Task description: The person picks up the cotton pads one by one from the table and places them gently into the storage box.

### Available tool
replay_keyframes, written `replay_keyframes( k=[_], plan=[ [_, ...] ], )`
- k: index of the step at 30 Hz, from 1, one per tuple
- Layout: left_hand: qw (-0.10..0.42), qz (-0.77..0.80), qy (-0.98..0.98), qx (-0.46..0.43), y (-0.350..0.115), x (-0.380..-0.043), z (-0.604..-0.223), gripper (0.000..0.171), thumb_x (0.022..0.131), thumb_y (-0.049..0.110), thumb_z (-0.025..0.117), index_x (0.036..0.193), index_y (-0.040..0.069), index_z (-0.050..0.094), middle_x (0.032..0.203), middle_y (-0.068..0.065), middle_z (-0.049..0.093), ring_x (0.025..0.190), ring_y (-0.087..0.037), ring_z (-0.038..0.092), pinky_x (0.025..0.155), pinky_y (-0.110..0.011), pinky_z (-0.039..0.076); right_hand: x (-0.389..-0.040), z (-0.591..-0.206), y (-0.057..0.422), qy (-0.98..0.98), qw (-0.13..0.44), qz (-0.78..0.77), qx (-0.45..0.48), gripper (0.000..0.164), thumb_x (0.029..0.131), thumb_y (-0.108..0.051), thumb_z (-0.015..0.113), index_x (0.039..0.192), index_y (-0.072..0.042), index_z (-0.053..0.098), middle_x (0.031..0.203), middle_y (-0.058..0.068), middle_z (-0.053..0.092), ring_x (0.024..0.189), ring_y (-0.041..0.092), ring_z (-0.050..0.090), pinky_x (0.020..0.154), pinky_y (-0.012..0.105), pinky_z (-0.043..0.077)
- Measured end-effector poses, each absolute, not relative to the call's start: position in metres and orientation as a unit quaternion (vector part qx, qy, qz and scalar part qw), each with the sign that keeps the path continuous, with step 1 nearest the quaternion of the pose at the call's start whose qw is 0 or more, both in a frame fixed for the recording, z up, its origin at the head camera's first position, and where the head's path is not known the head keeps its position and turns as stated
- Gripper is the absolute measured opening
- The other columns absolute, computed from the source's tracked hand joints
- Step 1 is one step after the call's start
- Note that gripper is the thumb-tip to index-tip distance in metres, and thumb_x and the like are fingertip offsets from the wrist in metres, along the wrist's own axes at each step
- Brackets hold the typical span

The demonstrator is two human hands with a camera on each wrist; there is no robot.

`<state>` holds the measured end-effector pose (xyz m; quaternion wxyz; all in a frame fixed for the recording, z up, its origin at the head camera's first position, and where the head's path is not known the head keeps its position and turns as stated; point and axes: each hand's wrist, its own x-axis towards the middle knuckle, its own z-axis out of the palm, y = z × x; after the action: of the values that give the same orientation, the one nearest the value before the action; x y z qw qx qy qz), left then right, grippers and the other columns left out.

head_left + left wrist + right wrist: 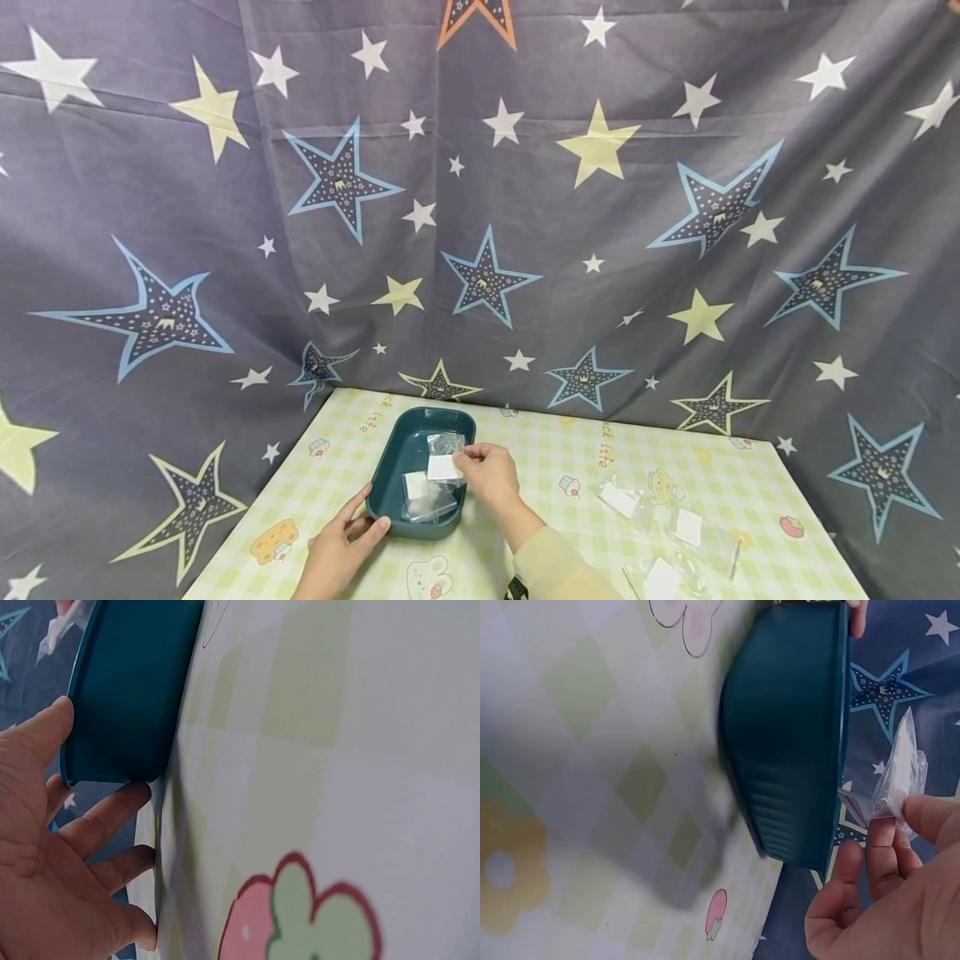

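Handling a labelled clear packet [441,467] over the dark green tray [427,530] looks like the step in hand; can't tell whether it's going in or coming out. Next move, my read: get the film past the rim without snagging, then either let go over the tray's floor or lift away, tray braced meanwhile. Near to far: closest loose packet [663,577] lies right of the tray's near end, white label showing, contents too faint to name. Left hand [341,546] at the tray's near-left corner, fingers spread, thumb touching the rim, another fingertip low against the wall. Middle loose packet [687,527] and farthest loose packet [619,500] also right of the tray, well apart from it, on the surface [540,479]; a thin stick [736,557] shows at the middle one's right edge. Inside the tray, near end: at least one lower packet [429,505], white label too; maybe more overlapping, unclear. Right hand [491,473] at the tray's right rim, thumb and finger pinching the labelled packet, which hangs tilted beside the rim, above the tray's right side. Starry curtain [525,192] behind the tray.
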<state>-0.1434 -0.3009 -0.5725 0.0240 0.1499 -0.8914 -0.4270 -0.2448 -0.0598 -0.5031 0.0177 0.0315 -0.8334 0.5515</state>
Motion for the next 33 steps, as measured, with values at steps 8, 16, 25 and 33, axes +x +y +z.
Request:
replay_keyframes(
  k=[8,16,25,33],
  plan=[
    [0.029,-0.426,-0.892,0.15,-0.301,-0.141,-0.571,0.089,0.096,0.07,0.068,0.165,0.02,0.044,0.13,-0.022,0.076,0.133,-0.051,0.064,0.107,-0.088,0.024,-0.241,-0.507,-0.071,-0.851,0.01,0.525,0.02,0.019,0.093,-0.03,0.082,0.1,-0.012,0.084,0.085,-0.003,0.078,0.075,0.008,0.065,0.068,0.03,0.053],
    [0.028,-0.427,-0.891,0.15,-0.3,-0.142,-0.572,0.09,0.095,0.07,0.068,0.165,0.02,0.044,0.13,-0.021,0.076,0.134,-0.05,0.064,0.108,-0.086,0.026,-0.24,-0.509,-0.075,-0.863,0.008,0.504,0.02,0.017,0.093,-0.032,0.081,0.099,-0.015,0.084,0.086,-0.005,0.079,0.076,0.009,0.066,0.068,0.03,0.052],
    [0.023,-0.423,-0.893,0.149,-0.301,-0.143,-0.573,0.088,0.096,0.071,0.066,0.165,0.022,0.044,0.13,-0.019,0.077,0.132,-0.049,0.065,0.109,-0.087,0.025,-0.238,-0.509,-0.075,-0.859,-0.002,0.509,0.051,0.025,0.094,-0.035,0.082,0.109,-0.015,0.084,0.099,-0.002,0.082,0.094,0.016,0.076,0.108,0.069,0.045],
    [0.034,-0.415,-0.897,0.147,-0.3,-0.141,-0.572,0.085,0.097,0.067,0.068,0.165,0.021,0.045,0.129,-0.019,0.077,0.134,-0.05,0.064,0.111,-0.084,0.027,-0.238,-0.512,-0.073,-0.853,-0.002,0.517,0.07,0.025,0.094,-0.033,0.082,0.108,-0.013,0.083,0.098,-0.001,0.082,0.09,0.014,0.074,0.092,0.048,0.056]
  ],
)
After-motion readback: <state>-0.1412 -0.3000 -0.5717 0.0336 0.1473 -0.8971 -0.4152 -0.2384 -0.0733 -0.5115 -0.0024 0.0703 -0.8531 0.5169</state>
